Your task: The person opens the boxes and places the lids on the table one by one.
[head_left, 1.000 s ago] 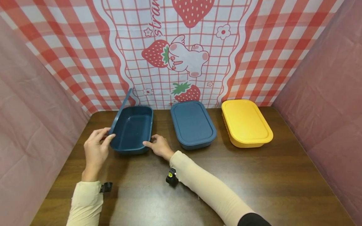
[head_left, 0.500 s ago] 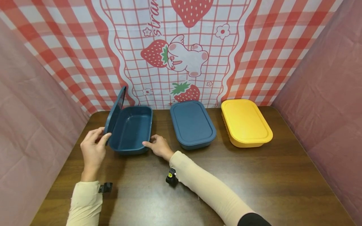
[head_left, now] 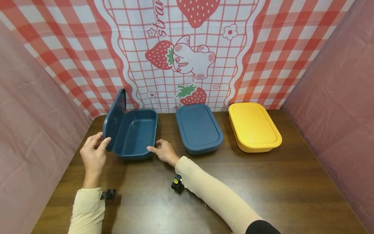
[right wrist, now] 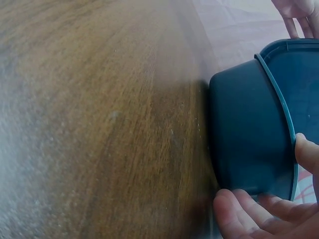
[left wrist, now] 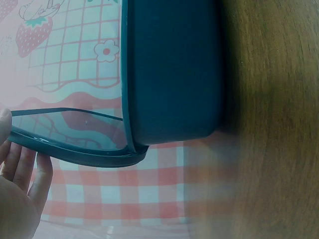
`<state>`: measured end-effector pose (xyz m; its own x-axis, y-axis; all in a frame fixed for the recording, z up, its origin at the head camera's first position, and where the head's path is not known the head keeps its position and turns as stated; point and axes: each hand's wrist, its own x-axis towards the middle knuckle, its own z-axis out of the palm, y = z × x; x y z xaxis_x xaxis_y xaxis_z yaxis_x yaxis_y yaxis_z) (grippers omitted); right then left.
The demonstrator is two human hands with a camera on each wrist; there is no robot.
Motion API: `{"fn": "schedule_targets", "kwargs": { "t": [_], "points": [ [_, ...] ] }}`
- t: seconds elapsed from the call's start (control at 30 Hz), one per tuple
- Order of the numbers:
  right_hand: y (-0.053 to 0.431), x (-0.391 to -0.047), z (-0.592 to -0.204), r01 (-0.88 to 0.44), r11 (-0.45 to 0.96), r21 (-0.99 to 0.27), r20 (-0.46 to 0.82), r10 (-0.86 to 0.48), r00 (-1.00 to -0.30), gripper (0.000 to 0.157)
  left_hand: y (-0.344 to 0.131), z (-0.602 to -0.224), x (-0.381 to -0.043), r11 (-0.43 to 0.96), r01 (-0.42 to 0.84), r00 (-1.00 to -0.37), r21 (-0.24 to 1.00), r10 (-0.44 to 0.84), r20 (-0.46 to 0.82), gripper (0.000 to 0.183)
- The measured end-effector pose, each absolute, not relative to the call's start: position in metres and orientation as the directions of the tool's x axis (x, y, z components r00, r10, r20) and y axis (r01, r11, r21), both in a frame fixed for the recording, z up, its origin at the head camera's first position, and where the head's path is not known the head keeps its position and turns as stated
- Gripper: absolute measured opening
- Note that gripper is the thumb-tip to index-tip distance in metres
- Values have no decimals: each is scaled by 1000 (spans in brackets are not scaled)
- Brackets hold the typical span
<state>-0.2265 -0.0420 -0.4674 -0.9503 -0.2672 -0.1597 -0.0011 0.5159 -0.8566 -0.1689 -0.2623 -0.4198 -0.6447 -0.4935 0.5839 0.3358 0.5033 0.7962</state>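
Note:
A dark blue lidded storage box stands at the left of the table, with nothing visible inside it. Its lid is raised and leans out to the left along the box's left edge. My left hand pinches the near edge of this lid between thumb and fingers, as the lid in the left wrist view also shows. At the box's near right corner, my right hand holds the box, thumb on the rim and fingers against the outer wall.
A second blue box with its lid on stands in the middle. To its right is a yellow lidded box. A checked strawberry cloth hangs behind the wooden table, and pink cloth hangs at both sides.
The lid has swung further to the left, from nearly edge-on to showing its inner face. My left hand has moved left with it; my right hand stays at the box corner.

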Motion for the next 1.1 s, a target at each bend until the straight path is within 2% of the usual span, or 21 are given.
{"fn": "schedule_targets", "kwargs": {
  "t": [0.3, 0.67, 0.93, 1.1],
  "points": [
    [-41, -225, -469, -13, 510, -860, -152, -281, -948, 55, -268, -423, -171, 443, 310, -632, 841, -565, 530, 25],
    [-41, -227, -469, -13, 518, -855, -155, -279, -948, 56, -273, -426, -174, 287, 403, -550, 869, -683, 481, 22],
    [-41, -226, -467, -16, 525, -851, -153, -278, -948, 54, -274, -428, -175, 84, 477, -554, 875, -744, 374, 25],
    [-41, -225, -465, -29, 538, -842, -138, -268, -953, 52, -277, -431, -175, 48, 464, -562, 884, -755, 336, 26]
  ]
}}
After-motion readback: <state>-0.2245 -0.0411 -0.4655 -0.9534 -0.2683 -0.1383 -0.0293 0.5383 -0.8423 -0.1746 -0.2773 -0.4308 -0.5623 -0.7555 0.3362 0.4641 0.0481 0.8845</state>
